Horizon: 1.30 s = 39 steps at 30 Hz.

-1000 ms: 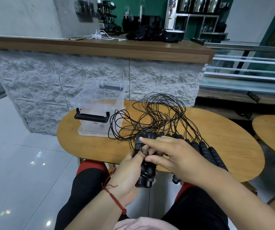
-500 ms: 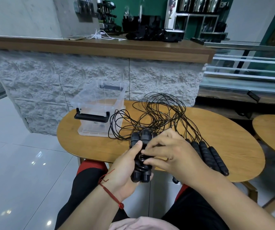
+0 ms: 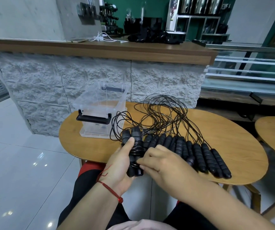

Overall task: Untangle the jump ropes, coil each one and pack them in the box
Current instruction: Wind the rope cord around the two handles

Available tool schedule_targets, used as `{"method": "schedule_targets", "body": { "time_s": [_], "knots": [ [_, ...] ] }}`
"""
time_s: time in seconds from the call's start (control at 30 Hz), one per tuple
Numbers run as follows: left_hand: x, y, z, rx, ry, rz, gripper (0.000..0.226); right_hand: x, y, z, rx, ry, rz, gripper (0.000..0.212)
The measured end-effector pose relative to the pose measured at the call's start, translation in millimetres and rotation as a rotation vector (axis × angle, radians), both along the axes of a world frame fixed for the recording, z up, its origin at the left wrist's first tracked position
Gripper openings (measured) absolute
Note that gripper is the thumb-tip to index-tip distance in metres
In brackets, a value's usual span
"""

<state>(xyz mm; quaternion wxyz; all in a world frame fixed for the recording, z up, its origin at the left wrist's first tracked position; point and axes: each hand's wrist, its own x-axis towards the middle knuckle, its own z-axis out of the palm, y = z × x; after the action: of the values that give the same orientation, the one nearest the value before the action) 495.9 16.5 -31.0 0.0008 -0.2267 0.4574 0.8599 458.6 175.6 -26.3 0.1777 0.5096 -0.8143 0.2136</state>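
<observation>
**Hands joined on a pair of jump-rope handles bound with cord**

Two black handles (image 3: 136, 133) are gripped side by side in the left hand (image 3: 121, 165), with the thumb laid along them, just over the near edge of a round wooden table (image 3: 224, 138). Several turns of black cord (image 3: 137, 147) are wound round the pair. The right hand (image 3: 160, 161) is pressed in from the right, and the cord is pinched by its fingertips (image 3: 139, 162) low on the handles.

The pair's long axis points away from the person. A clear plastic box (image 3: 97, 128) with an open top stands ahead and slightly left, so it is nearer the left hand. A tangle of loose cords (image 3: 163, 112) lies ahead and to the right, and a row of other handles (image 3: 206, 156) lies just beside the right hand. The winding is judged unfinished, since loose loops seem to lead from the pair.
</observation>
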Motion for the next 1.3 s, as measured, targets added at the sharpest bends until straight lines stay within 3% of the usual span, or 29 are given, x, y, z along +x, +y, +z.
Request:
{"method": "schedule_targets", "body": {
  "time_s": [0.17,0.37,0.6,0.87,1.0,1.13,1.3],
  "knots": [
    [-4,-5,1,0.025,0.001,0.055,0.049,18,-6,-5,0.028,0.076,-0.149,0.029],
    [-1,0,-3,-0.06,-0.003,0.078,0.038,10,-8,-13,-0.023,-0.099,-0.131,0.021],
    [-3,8,0,-0.014,-0.029,0.056,0.037,13,-15,-9,-0.062,-0.244,-0.199,0.021],
    [-10,1,4,-0.046,-0.001,0.119,0.039,2,-4,-4,0.058,0.033,-0.168,0.024],
    [-9,8,4,-0.042,0.004,0.075,0.036,-1,-8,-4,0.026,0.18,-0.133,0.013],
    [-10,12,-5,-0.08,-0.021,0.078,0.038,0,-13,-7,-0.061,-0.084,-0.162,0.011],
    [-15,11,-16,-0.168,0.001,0.192,0.048,-2,-14,-6,-0.007,-0.336,-0.177,0.022]
  ]
}}
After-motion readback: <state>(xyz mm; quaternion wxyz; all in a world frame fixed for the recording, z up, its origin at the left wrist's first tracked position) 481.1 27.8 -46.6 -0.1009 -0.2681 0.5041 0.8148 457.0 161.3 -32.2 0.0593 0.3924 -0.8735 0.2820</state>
